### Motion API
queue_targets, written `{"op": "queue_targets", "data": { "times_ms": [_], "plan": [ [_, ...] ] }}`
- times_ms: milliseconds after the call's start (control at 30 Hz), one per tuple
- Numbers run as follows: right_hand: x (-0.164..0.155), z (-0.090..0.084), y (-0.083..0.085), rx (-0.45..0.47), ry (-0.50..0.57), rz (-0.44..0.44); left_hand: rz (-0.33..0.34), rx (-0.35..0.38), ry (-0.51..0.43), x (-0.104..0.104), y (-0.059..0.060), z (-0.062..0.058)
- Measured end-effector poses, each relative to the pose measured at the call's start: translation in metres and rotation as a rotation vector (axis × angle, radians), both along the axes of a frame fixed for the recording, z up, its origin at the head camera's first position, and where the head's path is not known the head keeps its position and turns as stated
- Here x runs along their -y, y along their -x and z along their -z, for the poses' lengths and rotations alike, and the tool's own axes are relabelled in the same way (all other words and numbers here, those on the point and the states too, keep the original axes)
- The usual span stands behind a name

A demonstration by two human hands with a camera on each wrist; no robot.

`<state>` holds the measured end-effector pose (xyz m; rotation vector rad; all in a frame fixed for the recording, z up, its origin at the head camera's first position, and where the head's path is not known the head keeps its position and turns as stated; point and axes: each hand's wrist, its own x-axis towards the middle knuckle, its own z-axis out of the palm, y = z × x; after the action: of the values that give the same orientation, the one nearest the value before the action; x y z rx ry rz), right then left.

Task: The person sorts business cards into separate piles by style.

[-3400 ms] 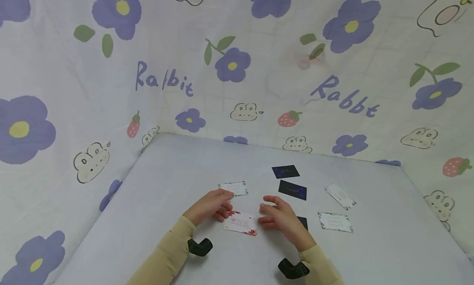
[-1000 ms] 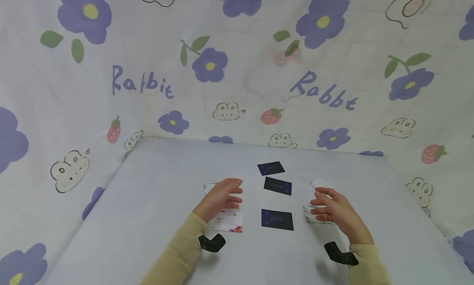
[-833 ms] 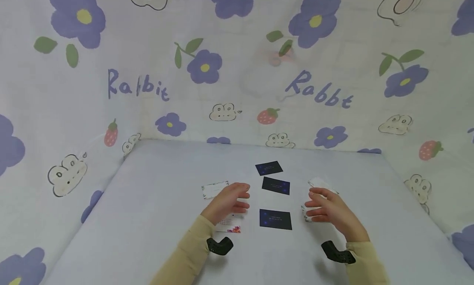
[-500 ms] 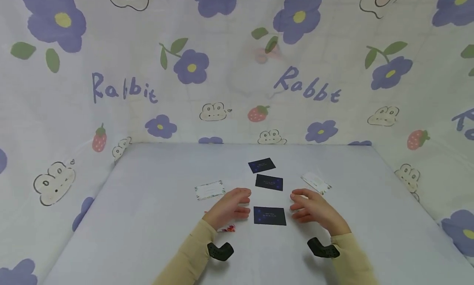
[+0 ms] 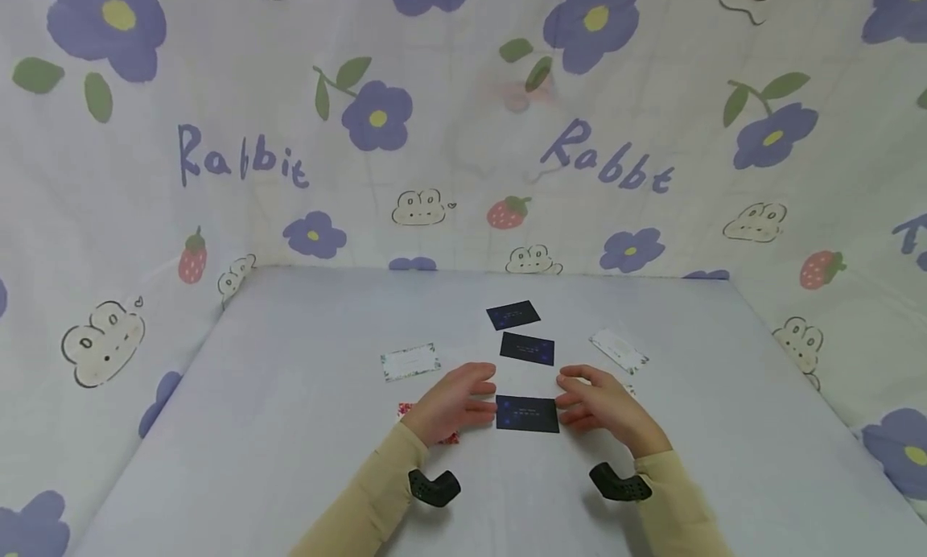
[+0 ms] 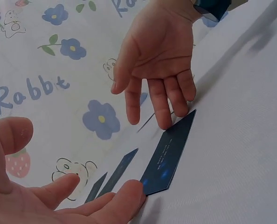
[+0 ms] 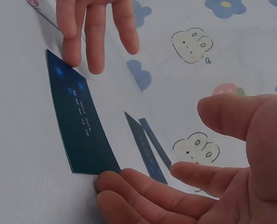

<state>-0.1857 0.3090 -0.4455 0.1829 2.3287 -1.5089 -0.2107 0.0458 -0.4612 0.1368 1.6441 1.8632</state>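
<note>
Both my hands sit low on the worktop (image 5: 304, 428), near its front edge and about midway between its left and right edges. Between them lies a dark blue card (image 5: 527, 414), flat, face up with small pale print.

My left hand (image 5: 455, 402) has its fingers straight and relaxed; the fingertips (image 6: 129, 193) touch the card's left short edge. Grip wide, nothing held. My right hand (image 5: 603, 404) mirrors it: fingers loose and spread, fingertips (image 7: 111, 181) meeting the card's right short edge, thumb lifted clear. Grip wide there too, holding nothing.

Toward the back edge, two more dark cards lie in a rough line with the first: the middle dark card (image 5: 527, 348) and the far dark card (image 5: 512, 315), each apart from its neighbour. A white card with a green border (image 5: 409, 361) lies toward the left edge, beyond my left hand. A red-patterned card (image 5: 407, 412) shows partly under my left wrist. Another white card (image 5: 618, 351) lies tilted toward the right edge, beyond my right hand.

A flower-print cloth (image 5: 463, 138) rises behind and beside the worktop.
</note>
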Motion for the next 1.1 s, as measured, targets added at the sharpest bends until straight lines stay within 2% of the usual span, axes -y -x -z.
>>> {"op": "queue_targets", "data": {
  "times_ms": [467, 667, 833, 1100],
  "plan": [
    [0.007, -0.001, 0.000, 0.012, 0.085, 0.089, -0.110, 0.126, -0.097, -0.002, 0.000, -0.005],
    [0.014, -0.004, -0.001, 0.017, 0.084, 0.101, -0.107, 0.141, -0.131, 0.004, -0.001, -0.007],
    [0.021, -0.007, -0.002, 0.018, 0.102, 0.093, -0.094, 0.122, -0.138, 0.014, -0.002, -0.009],
    [0.031, -0.004, -0.002, 0.005, 0.121, 0.074, -0.054, 0.051, -0.042, 0.025, -0.002, -0.010]
  ]
}}
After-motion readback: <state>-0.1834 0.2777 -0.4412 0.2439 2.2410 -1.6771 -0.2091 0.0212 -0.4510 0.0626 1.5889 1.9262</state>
